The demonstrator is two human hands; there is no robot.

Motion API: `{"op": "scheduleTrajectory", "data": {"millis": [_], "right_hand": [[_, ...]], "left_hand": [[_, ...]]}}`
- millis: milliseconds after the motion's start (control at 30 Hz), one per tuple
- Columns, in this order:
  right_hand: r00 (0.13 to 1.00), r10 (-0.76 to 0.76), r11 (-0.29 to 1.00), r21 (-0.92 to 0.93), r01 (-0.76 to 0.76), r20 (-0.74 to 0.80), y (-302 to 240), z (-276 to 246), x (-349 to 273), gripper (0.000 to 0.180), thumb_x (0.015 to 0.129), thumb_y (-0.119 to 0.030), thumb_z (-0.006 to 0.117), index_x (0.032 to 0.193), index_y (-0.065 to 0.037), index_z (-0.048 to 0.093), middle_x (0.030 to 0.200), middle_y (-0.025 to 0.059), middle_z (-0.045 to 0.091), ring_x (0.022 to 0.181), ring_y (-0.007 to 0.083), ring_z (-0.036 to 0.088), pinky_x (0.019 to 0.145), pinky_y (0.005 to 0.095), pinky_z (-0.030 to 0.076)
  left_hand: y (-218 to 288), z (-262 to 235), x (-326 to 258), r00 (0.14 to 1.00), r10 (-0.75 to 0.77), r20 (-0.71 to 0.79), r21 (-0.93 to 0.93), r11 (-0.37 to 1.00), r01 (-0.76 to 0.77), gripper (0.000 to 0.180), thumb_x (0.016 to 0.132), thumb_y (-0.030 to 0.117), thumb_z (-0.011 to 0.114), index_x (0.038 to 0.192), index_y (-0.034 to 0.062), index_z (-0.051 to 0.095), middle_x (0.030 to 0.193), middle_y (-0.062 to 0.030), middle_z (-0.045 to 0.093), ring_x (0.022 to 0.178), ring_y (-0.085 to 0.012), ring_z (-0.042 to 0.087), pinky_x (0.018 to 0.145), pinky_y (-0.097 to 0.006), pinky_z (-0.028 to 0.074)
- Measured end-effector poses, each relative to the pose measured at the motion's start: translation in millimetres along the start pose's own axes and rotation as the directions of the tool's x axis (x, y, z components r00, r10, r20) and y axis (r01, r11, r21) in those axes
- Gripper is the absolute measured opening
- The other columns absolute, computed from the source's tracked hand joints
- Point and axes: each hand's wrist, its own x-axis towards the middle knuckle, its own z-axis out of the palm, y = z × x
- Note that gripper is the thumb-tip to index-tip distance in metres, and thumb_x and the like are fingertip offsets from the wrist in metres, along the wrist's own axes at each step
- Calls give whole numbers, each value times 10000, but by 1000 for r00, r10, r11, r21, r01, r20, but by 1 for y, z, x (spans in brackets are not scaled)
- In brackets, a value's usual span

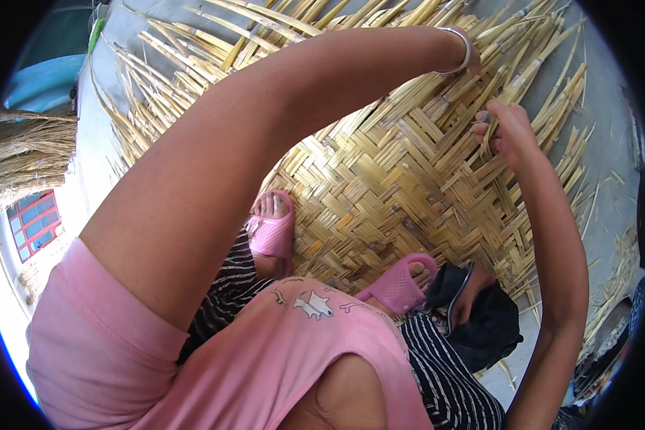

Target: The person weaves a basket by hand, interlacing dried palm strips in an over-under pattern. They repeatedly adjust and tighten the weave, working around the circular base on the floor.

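A person crouches over a large woven mat (380, 179) of flat, pale yellow reed strips, seen from above through a wide, curved lens. The mat lies on a grey concrete floor (609, 107), its middle plaited in a tight herringbone of crossing bands, its far and right edges fraying into long, loose, unwoven strips (215, 50) that fan outward. The right hand (505, 129) reaches to the mat's upper right part, its fingers pinched shut around a thin reed strip (489, 140) that rises from the weave; the grip is closed on that strip. The left arm crosses the picture from lower left to upper right, bare and bent, with a slim silver bangle (460, 49) at the wrist. The left hand (474, 63) is almost wholly hidden behind the wrist, just above the right hand and over the loose strips, so whether its grip is open or closed cannot be told. Both feet rest on the near part of the mat in pink rubber sandals (272, 233) with a dotted, perforated strap. The person wears a pink sleeveless top (265, 358) and black trousers with thin white stripes (444, 373). A soft black cloth bundle (491, 322) lies beside the right foot. At far left, a dry bundle of straw-like stalks (29, 154) sits beneath a blue curved surface (39, 82).
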Motion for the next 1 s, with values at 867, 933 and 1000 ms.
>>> {"op": "scheduleTrajectory", "data": {"millis": [867,933,1000], "right_hand": [[984,-162,950,259,174,-69,4,-1,-7,249,913,-219,384,1037,-23,472,887,86,604,696,157,583,579,267,474],[990,-121,955,265,135,-69,3,-2,-5,277,923,-244,378,1055,-25,485,901,81,612,703,156,581,598,272,469],[990,-128,932,350,98,66,8,-10,2,262,936,-238,373,1055,-49,510,903,55,615,736,149,578,646,272,463]], "left_hand": [[-10,5,-28,983,127,131,-135,985,-110,462,595,372,732,888,17,689,947,-147,650,852,-238,599,771,-319,469],[-13,-2,-35,969,184,163,-209,967,-148,448,596,365,733,885,25,693,939,-132,652,836,-223,590,750,-316,465],[-20,-4,-31,952,231,201,-287,943,-168,397,618,336,726,866,28,696,926,-98,652,817,-197,577,718,-309,458]]}}
